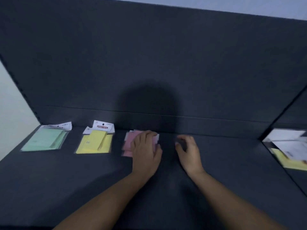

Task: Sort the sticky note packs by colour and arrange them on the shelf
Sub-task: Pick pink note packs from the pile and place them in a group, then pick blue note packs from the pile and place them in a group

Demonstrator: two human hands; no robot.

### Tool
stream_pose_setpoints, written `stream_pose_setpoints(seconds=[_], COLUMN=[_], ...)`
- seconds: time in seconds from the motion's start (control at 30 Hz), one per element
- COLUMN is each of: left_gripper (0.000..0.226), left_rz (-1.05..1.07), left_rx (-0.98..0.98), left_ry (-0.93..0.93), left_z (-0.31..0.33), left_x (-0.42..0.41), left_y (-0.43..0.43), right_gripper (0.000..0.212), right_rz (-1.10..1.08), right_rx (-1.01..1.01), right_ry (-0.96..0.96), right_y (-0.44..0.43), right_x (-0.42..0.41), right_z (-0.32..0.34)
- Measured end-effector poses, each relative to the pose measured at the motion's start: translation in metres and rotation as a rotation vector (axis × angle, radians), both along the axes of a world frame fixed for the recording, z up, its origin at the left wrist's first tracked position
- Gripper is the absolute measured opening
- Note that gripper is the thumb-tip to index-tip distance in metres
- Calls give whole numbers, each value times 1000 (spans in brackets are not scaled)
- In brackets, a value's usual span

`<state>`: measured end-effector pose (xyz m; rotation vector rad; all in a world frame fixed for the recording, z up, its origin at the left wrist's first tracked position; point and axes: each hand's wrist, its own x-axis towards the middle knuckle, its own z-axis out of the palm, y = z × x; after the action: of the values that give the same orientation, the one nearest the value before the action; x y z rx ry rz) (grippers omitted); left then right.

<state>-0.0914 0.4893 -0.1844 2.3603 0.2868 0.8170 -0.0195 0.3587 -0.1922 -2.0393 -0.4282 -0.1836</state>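
Note:
Three piles of sticky note packs lie in a row on the dark shelf (216, 163): green packs (44, 140) at the left, yellow packs (95, 142) beside them, pink packs (129, 143) in the middle. My left hand (146, 150) lies flat on top of the pink packs and covers most of them. My right hand (187, 151) hovers just to the right of that pile, fingers loosely curled, holding nothing. The frame is blurred.
The shelf's dark back panel (149, 63) rises behind the piles. At the right edge a pile of mixed packs (289, 148), white and yellow, lies on a neighbouring dark surface. A pale wall (11, 105) shows at the far left.

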Motion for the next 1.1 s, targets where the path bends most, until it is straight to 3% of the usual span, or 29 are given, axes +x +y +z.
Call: stream_pose_setpoints(seconds=[0.27, 0.57, 0.83, 1.1], left_gripper=[26, 23, 27, 29], left_rz=[-350, -638, -699, -706], left_rx=[86, 143, 161, 154], left_ry=[173, 247, 303, 274], left_z=[8, 17, 17, 19], left_x=[40, 40, 27, 30], left_y=[-126, -344, -496, -566], right_gripper=[18, 15, 13, 8], right_rz=[-263, -630, -717, -774], right_rx=[-78, 29, 89, 149], right_ry=[14, 112, 104, 84], right_y=[-169, -413, -556, -627], right_x=[-9, -71, -121, -131], right_z=[19, 27, 34, 33])
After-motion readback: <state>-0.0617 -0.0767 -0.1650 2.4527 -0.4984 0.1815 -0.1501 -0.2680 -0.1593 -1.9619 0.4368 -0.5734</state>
